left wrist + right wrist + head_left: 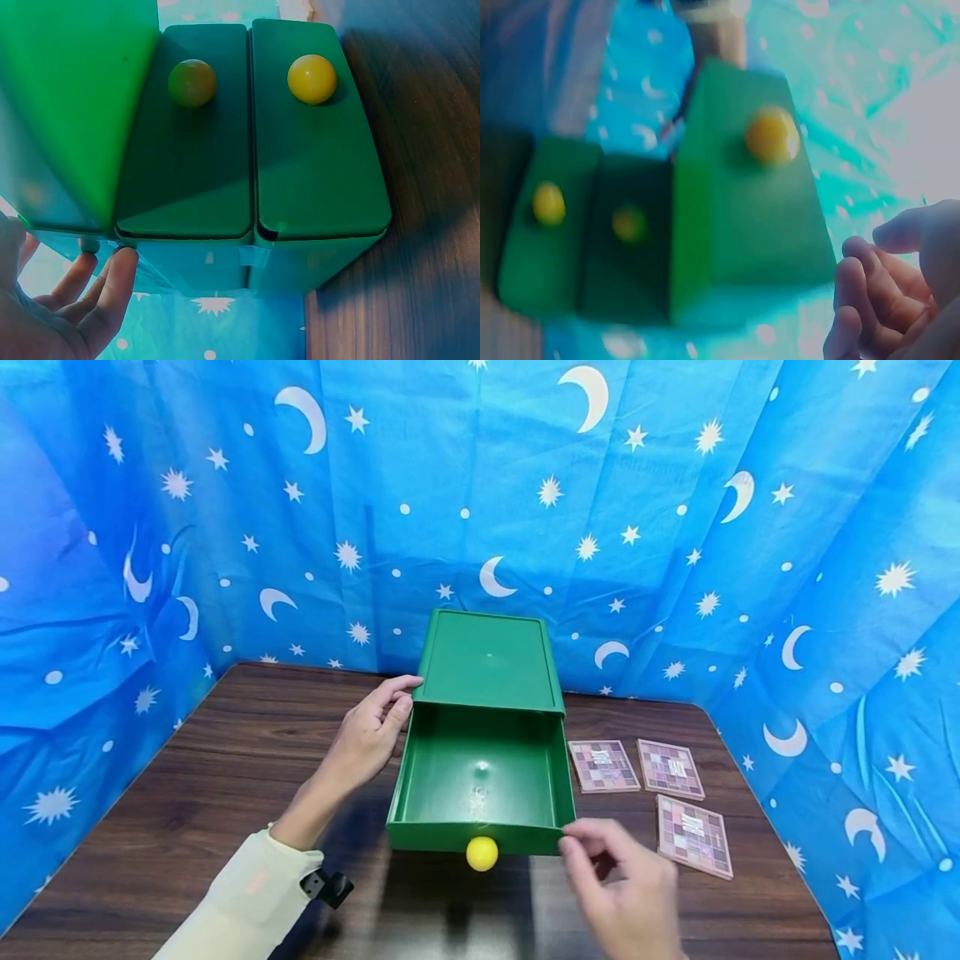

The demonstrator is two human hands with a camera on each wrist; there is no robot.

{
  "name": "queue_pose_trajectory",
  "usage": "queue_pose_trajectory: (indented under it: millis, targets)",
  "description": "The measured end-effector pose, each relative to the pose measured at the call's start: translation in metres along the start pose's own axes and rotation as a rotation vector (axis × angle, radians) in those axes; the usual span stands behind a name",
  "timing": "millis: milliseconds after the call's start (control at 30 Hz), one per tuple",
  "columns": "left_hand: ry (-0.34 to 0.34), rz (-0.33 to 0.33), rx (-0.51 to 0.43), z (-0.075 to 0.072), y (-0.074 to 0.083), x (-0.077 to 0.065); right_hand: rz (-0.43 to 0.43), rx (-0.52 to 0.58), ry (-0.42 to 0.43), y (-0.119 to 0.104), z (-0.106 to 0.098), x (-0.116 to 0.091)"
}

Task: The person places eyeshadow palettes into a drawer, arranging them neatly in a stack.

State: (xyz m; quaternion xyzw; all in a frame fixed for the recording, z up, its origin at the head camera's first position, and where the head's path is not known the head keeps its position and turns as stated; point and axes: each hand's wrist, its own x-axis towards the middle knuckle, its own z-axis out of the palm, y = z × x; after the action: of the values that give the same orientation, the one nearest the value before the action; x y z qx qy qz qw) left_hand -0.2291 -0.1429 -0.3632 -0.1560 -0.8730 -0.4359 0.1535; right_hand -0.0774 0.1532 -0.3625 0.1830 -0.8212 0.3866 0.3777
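A green plastic drawer cabinet (491,660) stands on the table, its top drawer (480,839) pulled out and bare inside. A round yellow knob (482,853) sits on the drawer front. My left hand (367,731) rests its fingertips against the cabinet's left side, near the top front edge; the left wrist view shows these fingers (116,289) fairly straight. At the drawer's front right corner is my right hand (626,885), fingers loosely bent and thumb close to the index finger. In the blurred right wrist view, these fingers (877,292) lie just beside that corner.
Three flat palettes (603,767), (671,768), (694,835) with a grid of coloured squares lie right of the cabinet on the dark wooden table (247,777). Two closed lower drawers (187,150) show below. A blue cloth (465,485) with moons and stars surrounds the table.
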Motion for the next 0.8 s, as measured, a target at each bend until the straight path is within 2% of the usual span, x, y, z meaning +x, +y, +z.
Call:
queue_pose_trajectory:
  millis: [67,133,267,367,467,567,700,800]
  targets:
    - [0.005,0.004,0.000,-0.001,0.001,0.000,0.098,-0.090,-0.014,0.009,-0.014,0.007]
    - [0.008,0.007,0.001,-0.001,0.002,0.000,0.205,-0.219,-0.072,0.024,-0.026,0.015]
    - [0.007,0.007,0.005,-0.001,0.001,0.000,0.396,-0.466,-0.299,0.069,-0.041,0.025]
    - [0.005,0.004,0.009,0.000,0.000,0.000,0.525,-0.563,-0.452,0.109,-0.047,0.026]
    - [0.006,0.003,0.008,0.000,0.000,-0.001,0.685,-0.633,-0.580,0.145,-0.048,0.022]
    - [0.006,0.005,0.002,0.000,0.001,-0.001,0.828,-0.667,-0.668,0.171,-0.047,0.017]
    - [0.007,0.007,-0.002,0.000,0.001,-0.001,0.941,-0.681,-0.740,0.190,-0.043,0.011]
    - [0.008,0.010,0.001,0.000,0.001,-0.001,0.970,-0.690,-0.778,0.198,-0.040,0.007]
